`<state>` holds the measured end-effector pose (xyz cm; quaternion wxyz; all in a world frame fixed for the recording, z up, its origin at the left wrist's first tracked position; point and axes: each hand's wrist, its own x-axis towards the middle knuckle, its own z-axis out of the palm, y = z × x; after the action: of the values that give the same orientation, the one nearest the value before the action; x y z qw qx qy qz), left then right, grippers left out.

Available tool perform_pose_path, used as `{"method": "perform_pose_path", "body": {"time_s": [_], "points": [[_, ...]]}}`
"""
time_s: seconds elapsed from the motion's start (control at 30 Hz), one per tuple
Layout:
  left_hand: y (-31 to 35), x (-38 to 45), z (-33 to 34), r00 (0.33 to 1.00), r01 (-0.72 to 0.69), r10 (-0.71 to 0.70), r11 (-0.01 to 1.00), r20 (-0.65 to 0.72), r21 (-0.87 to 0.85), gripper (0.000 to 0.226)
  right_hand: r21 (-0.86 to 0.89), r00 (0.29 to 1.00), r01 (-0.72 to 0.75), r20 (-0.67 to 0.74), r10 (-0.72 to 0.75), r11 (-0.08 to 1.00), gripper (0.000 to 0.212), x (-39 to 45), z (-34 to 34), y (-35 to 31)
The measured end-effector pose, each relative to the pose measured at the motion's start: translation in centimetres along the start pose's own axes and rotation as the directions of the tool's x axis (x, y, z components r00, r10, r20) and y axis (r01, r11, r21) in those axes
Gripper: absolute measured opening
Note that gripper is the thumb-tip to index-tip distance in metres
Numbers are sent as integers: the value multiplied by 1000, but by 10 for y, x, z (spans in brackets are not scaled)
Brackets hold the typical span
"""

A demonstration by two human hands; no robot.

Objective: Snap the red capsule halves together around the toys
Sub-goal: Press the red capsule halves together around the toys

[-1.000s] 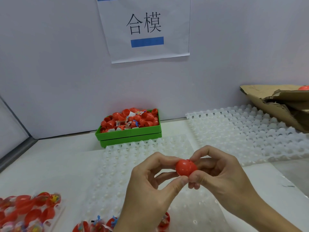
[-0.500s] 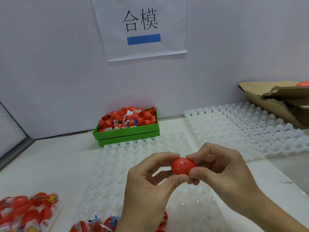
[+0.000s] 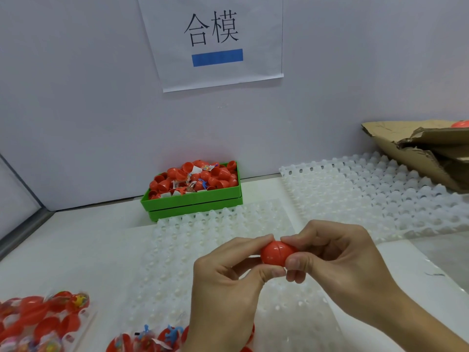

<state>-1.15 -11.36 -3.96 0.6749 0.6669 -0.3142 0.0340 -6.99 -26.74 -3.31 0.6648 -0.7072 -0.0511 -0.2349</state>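
Capsule (image 3: 277, 255) between both hands' fingertips

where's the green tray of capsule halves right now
In the head view the green tray sits at the back centre against the wall, below the paper sign, just behind the near white dimpled tray and beyond both hands.

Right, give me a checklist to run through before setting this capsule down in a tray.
1. Red capsule held by both hands: ok; left hand and right hand pinch it from either side.
2. Halves joined: ok, only a thin seam line shows.
3. Seam fully snapped all round: cannot tell, fingers cover the far side.
4. Toy inside: cannot tell, the shell is opaque.
5. White tray under the hands has open pockets: ok.
6. Green bin holds more halves: ok.
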Motion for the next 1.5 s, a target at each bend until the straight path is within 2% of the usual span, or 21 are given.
{"method": "perform_pose_path", "body": {"time_s": [0.2,0.37,0.47,0.57,0.7,0.8,0.87,0.9,0.97,1.03,1.1,1.17,1.27,1.37,1.5], "points": [[0,-2,2,999,-46,47,996,-19,79,32,-25,1000,-5,-4,5,1000,34,-1,-1,4],[-6,-4,1,991,-113,126,956,-31,269,48,-10,999,-23,-43,23,1000,30,-2,4,9],[-8,-5,1,974,-201,227,892,-18,405,37,2,996,-79,-30,79,997,28,-6,9,11],[-11,-4,-1,940,-303,339,788,32,537,35,17,994,-104,-9,105,994,20,-9,16,9],[-20,-5,-2,899,-391,425,677,103,624,37,4,985,-154,-77,154,988,30,-10,23,15],[-25,-6,1,879,-424,460,639,123,642,34,-6,985,-162,-60,161,987,29,-10,26,16],[-24,-5,1,900,-393,424,697,98,600,34,-9,984,-171,-57,171,985,41,-10,24,18],[-22,-4,0,927,-350,367,764,81,541,35,9,983,-176,-57,177,984,42,-9,23,18],[-16,-1,-5,980,-199,179,918,91,344,37,79,982,-183,-34,186,980,35,-7,20,20],[-10,2,-10,990,-22,5,993,141,120,32,173,983,-176,-13,181,969,26,-5,18,20],[-7,4,-12,986,96,-92,995,141,-27,31,258,985,-170,4,174,951,25,-5,15,22],[-7,4,-10,978,173,-160,980,134,-98,37,303,987,-162,67,148,939,28,-5,14,22],[-7,1,-6,971,220,-195,955,138,-200,34,323,983,-153,148,110,934,32,-6,13,23],[-3,1,-6,981,188,-176,964,82,-187,31,298,981,-157,158,114,942,36,-6,12,26],[-4,0,-3,984,178,-180,980,-10,-88,30,249,983,-143,152,107,958,28,-6,14,29]]}}
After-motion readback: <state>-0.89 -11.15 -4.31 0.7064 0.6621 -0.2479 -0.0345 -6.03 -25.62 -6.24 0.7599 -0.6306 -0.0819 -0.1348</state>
